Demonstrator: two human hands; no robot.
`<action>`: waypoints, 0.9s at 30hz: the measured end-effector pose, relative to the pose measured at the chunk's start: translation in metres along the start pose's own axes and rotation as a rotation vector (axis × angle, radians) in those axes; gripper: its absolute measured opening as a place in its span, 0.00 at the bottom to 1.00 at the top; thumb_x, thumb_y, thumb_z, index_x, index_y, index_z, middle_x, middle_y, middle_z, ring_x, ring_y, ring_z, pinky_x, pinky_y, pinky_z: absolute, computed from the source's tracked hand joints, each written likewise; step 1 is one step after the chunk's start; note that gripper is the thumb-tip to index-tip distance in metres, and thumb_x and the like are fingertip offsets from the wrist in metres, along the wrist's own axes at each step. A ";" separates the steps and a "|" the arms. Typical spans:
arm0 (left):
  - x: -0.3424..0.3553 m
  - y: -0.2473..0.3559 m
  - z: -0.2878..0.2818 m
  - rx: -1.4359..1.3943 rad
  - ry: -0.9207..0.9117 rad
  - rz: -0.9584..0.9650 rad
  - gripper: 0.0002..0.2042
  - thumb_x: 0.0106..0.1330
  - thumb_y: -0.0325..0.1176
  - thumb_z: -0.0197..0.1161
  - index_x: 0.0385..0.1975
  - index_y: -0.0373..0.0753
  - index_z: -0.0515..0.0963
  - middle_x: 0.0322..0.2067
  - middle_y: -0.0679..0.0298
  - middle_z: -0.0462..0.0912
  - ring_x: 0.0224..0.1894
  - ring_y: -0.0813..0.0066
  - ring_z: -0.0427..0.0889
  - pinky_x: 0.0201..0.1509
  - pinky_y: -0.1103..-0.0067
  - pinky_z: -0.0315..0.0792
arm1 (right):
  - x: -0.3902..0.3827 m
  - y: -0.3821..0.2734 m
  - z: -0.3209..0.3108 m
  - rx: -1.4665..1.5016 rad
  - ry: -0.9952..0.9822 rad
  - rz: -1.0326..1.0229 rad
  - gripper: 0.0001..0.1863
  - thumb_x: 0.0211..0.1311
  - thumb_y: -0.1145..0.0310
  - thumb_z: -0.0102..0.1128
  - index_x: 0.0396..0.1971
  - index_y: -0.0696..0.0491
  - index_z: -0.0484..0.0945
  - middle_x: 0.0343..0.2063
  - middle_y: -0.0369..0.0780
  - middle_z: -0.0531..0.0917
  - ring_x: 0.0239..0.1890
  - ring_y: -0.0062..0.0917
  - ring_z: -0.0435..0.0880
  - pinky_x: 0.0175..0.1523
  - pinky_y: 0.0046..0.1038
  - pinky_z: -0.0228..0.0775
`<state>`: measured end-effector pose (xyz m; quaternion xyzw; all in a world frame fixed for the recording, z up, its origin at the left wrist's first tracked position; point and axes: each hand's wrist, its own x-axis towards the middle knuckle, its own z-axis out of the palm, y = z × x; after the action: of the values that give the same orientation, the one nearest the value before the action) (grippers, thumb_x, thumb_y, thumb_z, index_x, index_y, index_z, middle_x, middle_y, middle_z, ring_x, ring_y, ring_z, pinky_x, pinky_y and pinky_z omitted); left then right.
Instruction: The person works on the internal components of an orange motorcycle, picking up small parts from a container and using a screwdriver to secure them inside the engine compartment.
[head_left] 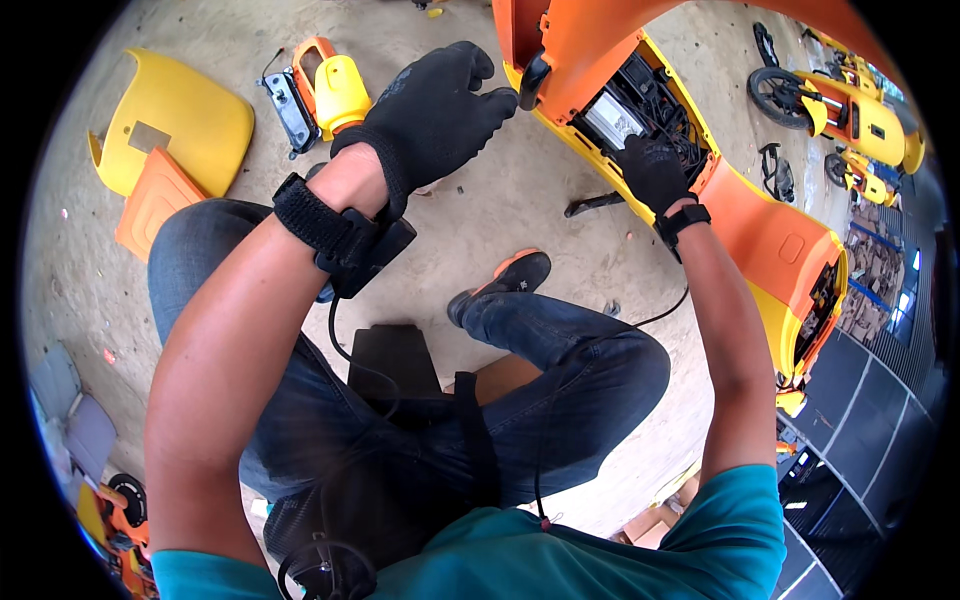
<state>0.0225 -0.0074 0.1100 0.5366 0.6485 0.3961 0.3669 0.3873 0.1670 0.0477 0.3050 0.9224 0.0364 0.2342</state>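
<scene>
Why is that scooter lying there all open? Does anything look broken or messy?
Yes. The orange and yellow scooter has an opened compartment showing tangled black wires, where the right hand reaches in. Loose body panels, one yellow panel and one orange panel, lie scattered on the concrete floor.

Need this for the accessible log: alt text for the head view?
A seated person in black gloves works on an orange and yellow scooter: the right hand reaches among black cables in its open compartment, and the left hand grips the raised orange cover. Detached yellow and orange panels lie on the concrete floor.
</scene>
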 end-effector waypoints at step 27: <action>-0.018 0.031 -0.021 0.172 -0.427 -0.297 0.21 0.64 0.45 0.58 0.49 0.35 0.77 0.48 0.49 0.82 0.52 0.51 0.81 0.55 0.63 0.74 | -0.007 -0.020 -0.028 0.276 0.262 -0.051 0.13 0.58 0.72 0.64 0.43 0.58 0.77 0.41 0.49 0.80 0.48 0.46 0.78 0.51 0.42 0.71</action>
<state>0.0191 -0.0241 0.1476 0.5360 0.6593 0.1592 0.5027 0.3680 0.1491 0.0714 0.3034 0.9486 -0.0570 0.0691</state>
